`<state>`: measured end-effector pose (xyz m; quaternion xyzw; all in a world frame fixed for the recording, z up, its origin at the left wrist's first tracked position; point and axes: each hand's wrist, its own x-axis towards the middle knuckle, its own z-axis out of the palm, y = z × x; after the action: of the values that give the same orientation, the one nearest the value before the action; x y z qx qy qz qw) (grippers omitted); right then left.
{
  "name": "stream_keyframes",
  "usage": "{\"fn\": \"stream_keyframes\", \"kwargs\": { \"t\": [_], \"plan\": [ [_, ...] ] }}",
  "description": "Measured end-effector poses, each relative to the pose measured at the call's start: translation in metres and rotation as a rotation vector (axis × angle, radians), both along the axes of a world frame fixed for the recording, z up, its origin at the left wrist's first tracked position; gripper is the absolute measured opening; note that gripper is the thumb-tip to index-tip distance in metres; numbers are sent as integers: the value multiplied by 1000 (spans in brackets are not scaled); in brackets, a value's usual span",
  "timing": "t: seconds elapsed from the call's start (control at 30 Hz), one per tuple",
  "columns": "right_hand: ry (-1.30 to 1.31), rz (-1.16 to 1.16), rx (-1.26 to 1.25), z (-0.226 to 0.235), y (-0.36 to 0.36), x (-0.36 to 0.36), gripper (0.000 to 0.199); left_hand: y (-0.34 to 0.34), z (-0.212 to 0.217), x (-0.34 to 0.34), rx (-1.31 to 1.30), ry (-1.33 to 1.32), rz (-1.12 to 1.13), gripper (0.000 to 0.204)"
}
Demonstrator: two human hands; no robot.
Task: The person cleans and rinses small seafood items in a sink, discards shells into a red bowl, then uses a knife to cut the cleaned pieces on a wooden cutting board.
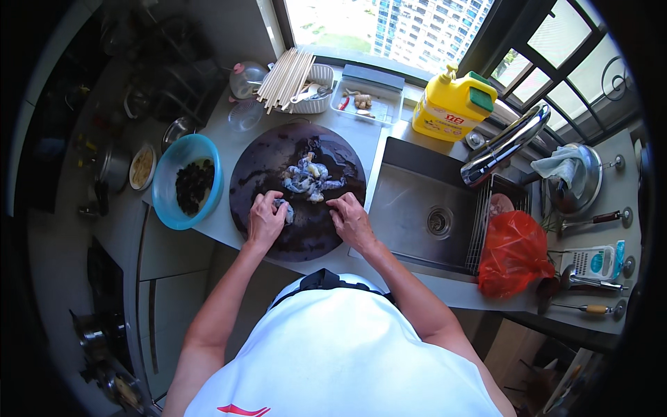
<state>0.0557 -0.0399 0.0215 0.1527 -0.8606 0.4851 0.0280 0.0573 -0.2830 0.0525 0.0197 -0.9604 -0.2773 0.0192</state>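
A dark round chopping board (267, 156) lies on the counter before me, wet and stained. On its middle sits a pile of raw grey-blue seafood (308, 179), glossy and jumbled; its exact kind is hard to make out. At the board's near left, my left hand (265, 224) is closed around one piece of raw seafood (286, 211), which shows past the fingertips. My right hand (352, 222) is over the board's near right side, just beside the pile. Its thumb and fingers are drawn together in a pinch, and whatever they may hold is too small to name.
Left of the board stands a blue basin (217, 182) with dark pieces inside. Behind are a white basket (321, 75), chopsticks (288, 73) and a clear tray (389, 111) holding ginger. To the right come a sink (410, 208), yellow jug (445, 104), tap (504, 147) and red bag (514, 254).
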Motion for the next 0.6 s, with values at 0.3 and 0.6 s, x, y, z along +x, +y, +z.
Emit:
{"fn": "stream_keyframes", "kwargs": {
  "t": [0.3, 0.6],
  "plan": [
    [-30, -4, 1, 2, 0, 1, 18, 16, -14, -59, 50, 178, -157, 28],
    [-15, -19, -4, -2, -1, -5, 21, 12, -1, -119, 83, 230, -148, 10]
  ]
}}
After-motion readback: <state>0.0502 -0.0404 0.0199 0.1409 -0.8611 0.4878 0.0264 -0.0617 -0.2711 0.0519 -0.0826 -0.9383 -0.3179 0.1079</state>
